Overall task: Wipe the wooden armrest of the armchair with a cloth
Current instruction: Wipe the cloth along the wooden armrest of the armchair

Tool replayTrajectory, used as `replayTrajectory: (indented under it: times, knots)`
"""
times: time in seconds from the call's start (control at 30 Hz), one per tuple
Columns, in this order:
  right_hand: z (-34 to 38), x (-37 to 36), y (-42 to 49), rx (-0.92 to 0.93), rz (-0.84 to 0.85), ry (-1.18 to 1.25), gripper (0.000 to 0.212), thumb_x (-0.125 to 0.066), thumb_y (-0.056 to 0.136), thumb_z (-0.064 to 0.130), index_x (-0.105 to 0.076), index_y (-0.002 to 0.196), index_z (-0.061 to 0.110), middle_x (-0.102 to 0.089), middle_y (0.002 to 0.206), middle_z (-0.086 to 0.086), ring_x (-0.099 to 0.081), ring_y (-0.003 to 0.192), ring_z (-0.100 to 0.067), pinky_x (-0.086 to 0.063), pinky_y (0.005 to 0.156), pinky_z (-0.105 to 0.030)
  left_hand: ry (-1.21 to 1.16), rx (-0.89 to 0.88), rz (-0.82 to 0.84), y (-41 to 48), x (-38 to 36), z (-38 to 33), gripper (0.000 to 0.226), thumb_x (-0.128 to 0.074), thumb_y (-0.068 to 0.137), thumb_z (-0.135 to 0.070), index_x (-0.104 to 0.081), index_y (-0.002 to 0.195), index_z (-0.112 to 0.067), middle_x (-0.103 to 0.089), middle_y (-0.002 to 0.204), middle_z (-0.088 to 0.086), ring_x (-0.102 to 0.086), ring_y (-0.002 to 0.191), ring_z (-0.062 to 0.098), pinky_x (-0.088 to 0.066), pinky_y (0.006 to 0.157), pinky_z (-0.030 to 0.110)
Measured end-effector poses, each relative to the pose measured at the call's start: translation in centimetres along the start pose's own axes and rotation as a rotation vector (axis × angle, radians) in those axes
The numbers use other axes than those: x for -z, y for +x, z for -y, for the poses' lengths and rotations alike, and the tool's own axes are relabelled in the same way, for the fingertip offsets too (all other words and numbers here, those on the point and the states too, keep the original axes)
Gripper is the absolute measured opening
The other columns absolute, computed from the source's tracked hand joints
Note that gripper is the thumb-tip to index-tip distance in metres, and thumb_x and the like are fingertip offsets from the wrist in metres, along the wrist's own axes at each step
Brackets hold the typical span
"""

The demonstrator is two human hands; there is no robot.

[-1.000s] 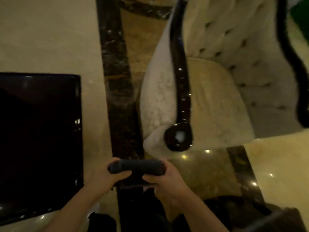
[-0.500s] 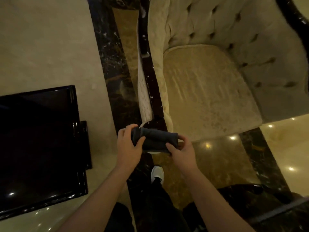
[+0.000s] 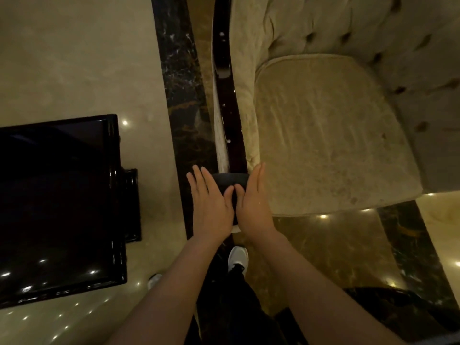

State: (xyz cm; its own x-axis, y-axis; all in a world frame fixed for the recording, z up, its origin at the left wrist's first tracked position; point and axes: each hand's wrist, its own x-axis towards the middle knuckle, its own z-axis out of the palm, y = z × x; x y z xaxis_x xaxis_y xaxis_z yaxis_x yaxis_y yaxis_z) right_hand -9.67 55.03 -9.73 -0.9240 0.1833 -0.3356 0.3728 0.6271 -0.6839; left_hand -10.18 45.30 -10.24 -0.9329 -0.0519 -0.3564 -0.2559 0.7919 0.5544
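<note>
A: Armrest (image 3: 227, 115): dark glossy wood, long axis running from your hands at frame centre up toward the top edge. Cloth (image 3: 230, 181) sits on its near end, between your palms.

B: Which hand is closer?

A: Both level. Your left hand (image 3: 210, 207) and right hand (image 3: 254, 205) lie flat, fingers straight and close together, thumbs pressing the cloth, nothing gripped. Forearms extend from the lower frame. Likely next stroke: push away along the rail. Cushion right, black table left.
</note>
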Motion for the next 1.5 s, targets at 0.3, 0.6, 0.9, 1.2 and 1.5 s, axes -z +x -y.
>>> replayTrajectory:
  times: [0.3, 0.6, 0.9, 1.2, 1.5]
  knots:
    - [-0.4, -0.6, -0.7, 0.001, 0.036, 0.022, 0.078, -0.041, 0.104, 0.024, 0.015, 0.156, 0.009, 0.023, 0.166, -0.006, 0.0, 0.15, -0.009, -0.011, 0.112, -0.005, -0.045, 0.067, -0.013, -1.4, -0.5, -0.1, 0.079, -0.032, 0.1, -0.043, 0.014, 0.153, -0.007, 0.017, 0.165, 0.012, 0.016, 0.153, 0.023, 0.003, 0.123, 0.034]
    - [-1.5, -0.3, -2.6, -0.055, 0.075, 0.172, 0.081, -0.039, 0.104, 0.026, 0.029, 0.149, 0.025, 0.014, 0.169, -0.006, -0.003, 0.156, -0.02, -0.019, 0.127, -0.043, 0.276, -0.057, -0.061, -2.7, -1.5, 0.5, 0.076, -0.021, 0.098, -0.046, 0.013, 0.149, -0.002, 0.01, 0.163, 0.023, 0.009, 0.151, 0.036, -0.008, 0.122, 0.044]
    - [2.2, 3.1, 8.9, 0.195, -0.039, -0.302, 0.069, 0.003, 0.095, 0.053, 0.034, 0.144, 0.016, 0.029, 0.161, 0.0, 0.022, 0.152, -0.019, 0.01, 0.125, -0.047, 0.178, -0.044, -0.183, 7.2, 0.6, -3.4, 0.074, 0.015, 0.09, -0.06, 0.031, 0.145, -0.012, 0.024, 0.163, 0.011, 0.022, 0.151, 0.027, 0.008, 0.123, 0.053]
    - [0.6, 2.1, 4.0, -0.006, 0.105, -0.174, 0.07, -0.005, 0.097, 0.055, 0.054, 0.126, 0.032, 0.037, 0.161, 0.0, 0.034, 0.147, -0.017, 0.009, 0.124, -0.056, 0.279, 0.05, -0.03, 3.3, -0.7, -2.3, 0.078, 0.021, 0.085, -0.06, 0.032, 0.145, -0.011, 0.025, 0.162, 0.012, 0.026, 0.148, 0.033, 0.009, 0.121, 0.057]
    - [8.7, 5.5, 17.0, 0.078, -0.008, -0.318, 0.071, -0.013, 0.1, 0.054, 0.023, 0.154, 0.026, 0.021, 0.167, -0.006, 0.016, 0.154, -0.035, 0.01, 0.119, -0.063, 0.175, 0.025, -0.207, 15.3, 4.9, -7.7, 0.078, -0.001, 0.095, -0.057, 0.021, 0.151, -0.006, 0.026, 0.162, 0.011, 0.024, 0.15, 0.03, 0.016, 0.119, 0.054]
